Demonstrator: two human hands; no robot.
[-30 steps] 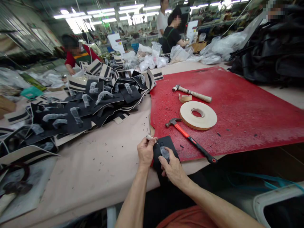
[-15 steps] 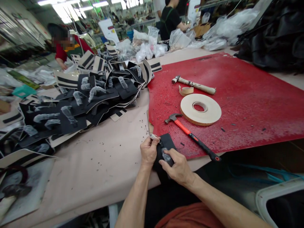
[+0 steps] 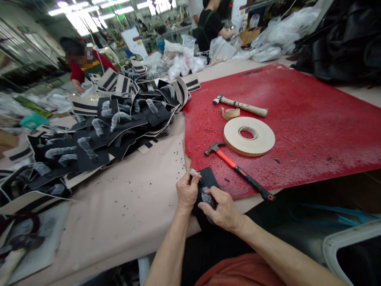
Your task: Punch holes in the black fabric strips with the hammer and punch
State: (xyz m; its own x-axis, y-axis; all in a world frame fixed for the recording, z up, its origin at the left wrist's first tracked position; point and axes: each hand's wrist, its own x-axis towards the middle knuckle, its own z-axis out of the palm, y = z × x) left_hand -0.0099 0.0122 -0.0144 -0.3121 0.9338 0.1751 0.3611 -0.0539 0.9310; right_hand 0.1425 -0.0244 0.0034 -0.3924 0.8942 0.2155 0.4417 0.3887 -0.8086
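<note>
A small black panel (image 3: 208, 177) lies at the table's near edge, partly on the red mat (image 3: 297, 119). My left hand (image 3: 186, 192) pinches a small pale tool (image 3: 193, 172) at the panel's left edge. My right hand (image 3: 222, 208) presses on the panel and grips a clear plastic-wrapped fitting (image 3: 206, 196) on it. The lower part of the panel is hidden under both hands.
An orange-and-black claw hammer (image 3: 238, 171), a large tape roll (image 3: 249, 135), a smaller tape ring (image 3: 230, 113) and a wrapped-handle hammer (image 3: 240, 106) lie on the mat. A heap of black and cream panels (image 3: 113, 123) fills the left. Other people work at the far end.
My right hand's fingers have curled over the plastic-wrapped fitting, covering it. My left hand has stayed at the panel's edge. The view has tipped slightly downward.
</note>
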